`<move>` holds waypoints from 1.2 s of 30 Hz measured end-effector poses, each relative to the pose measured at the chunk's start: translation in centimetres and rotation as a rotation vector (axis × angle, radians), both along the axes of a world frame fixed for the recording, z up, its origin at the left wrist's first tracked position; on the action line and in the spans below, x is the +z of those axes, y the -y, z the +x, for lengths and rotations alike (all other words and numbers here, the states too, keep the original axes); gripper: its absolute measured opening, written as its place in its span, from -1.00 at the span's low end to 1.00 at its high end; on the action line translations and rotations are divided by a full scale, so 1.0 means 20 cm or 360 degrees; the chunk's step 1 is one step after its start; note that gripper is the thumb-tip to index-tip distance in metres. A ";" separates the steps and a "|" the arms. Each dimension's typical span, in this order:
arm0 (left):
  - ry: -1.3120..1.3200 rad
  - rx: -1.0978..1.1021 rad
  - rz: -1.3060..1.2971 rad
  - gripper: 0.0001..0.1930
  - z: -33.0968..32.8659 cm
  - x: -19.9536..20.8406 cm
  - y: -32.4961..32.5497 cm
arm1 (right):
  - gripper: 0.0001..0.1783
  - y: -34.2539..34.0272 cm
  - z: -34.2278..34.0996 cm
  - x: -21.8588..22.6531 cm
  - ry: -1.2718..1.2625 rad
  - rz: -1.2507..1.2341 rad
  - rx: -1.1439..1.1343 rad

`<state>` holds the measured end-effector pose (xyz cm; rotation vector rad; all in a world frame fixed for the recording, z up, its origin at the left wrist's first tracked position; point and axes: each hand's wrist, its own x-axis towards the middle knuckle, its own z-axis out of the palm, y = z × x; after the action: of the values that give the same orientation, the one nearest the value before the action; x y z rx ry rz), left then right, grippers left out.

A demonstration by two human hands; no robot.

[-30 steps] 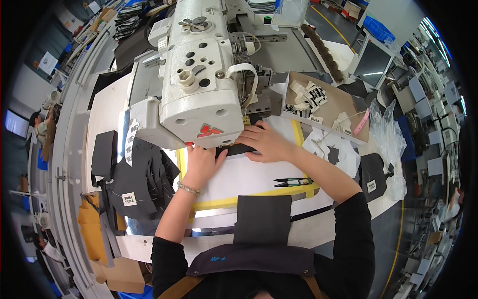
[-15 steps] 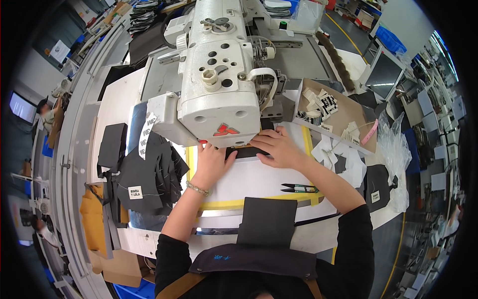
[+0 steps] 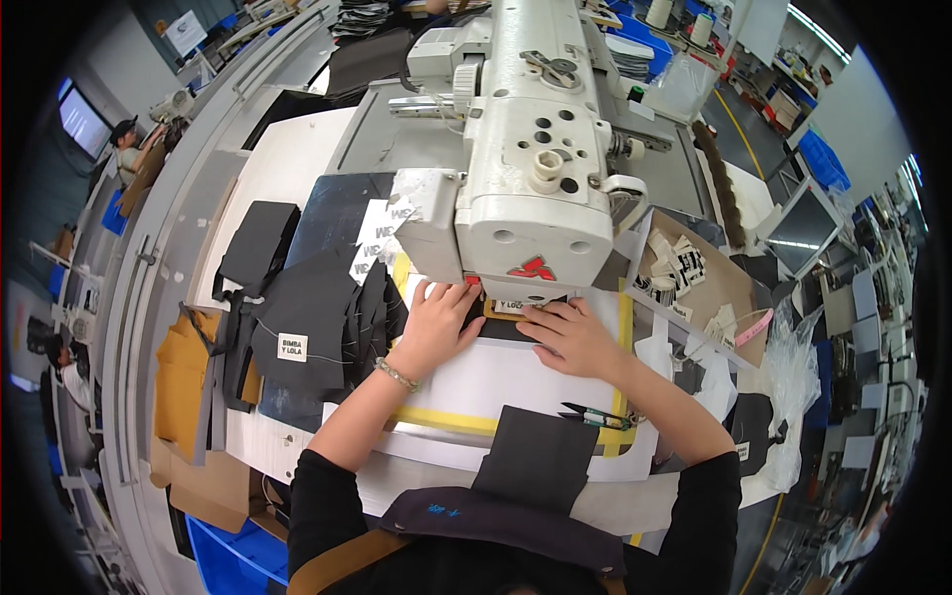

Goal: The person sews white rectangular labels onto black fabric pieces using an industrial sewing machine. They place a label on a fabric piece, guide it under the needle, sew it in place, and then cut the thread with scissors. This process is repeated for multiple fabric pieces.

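Observation:
A dark fabric piece (image 3: 507, 328) lies under the head of a white sewing machine (image 3: 535, 223). On it sits a small pale label (image 3: 510, 306) inside a yellowish frame, partly hidden by the machine head. My left hand (image 3: 436, 327) rests flat on the piece's left end, fingers reaching forward beneath the machine and thumb spread aside. Across from it, my right hand (image 3: 572, 340) lies with spread fingers on the right end, fingertips beside the label. Neither hand grips anything. Thread snips (image 3: 598, 416) lie nearer me, to the right, by a dark fabric rectangle (image 3: 535, 458).
Left of the machine lies a pile of dark labelled fabric pieces (image 3: 307, 322), with a mustard-coloured piece (image 3: 185, 382) beyond it. At right stand a cardboard box (image 3: 729, 288) of loose labels and a clear plastic bag (image 3: 793, 362). Yellow tape (image 3: 446, 420) borders the white work surface.
The view has shifted, so the machine appears farther right. My right hand has drawn back slightly from under the machine head, and the framed label now shows between my hands.

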<state>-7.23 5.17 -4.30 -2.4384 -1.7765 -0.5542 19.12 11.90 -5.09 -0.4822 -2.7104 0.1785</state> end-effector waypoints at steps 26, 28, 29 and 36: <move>0.0225 -0.0794 -0.0130 -0.71 -0.08 0.04 -0.18 | -0.65 0.02 -0.03 0.03 0.0007 -0.0067 -0.0004; 0.0235 -0.0767 -0.0270 -0.72 -0.06 0.04 -0.19 | -0.64 0.02 -0.03 0.03 -0.0006 -0.0071 -0.0026; 0.0239 -0.0753 -0.0340 -0.72 -0.05 0.04 -0.20 | -0.64 0.02 -0.03 0.03 -0.0029 -0.0067 -0.0044; 0.0338 -0.0725 -0.0561 -0.71 -0.01 0.05 -0.21 | -0.65 0.01 -0.03 0.03 -0.0030 -0.0108 -0.0072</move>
<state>-7.38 9.32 -3.35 -3.1722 -1.4825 -0.5913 18.62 11.63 -4.39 -0.5582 -2.6793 0.2623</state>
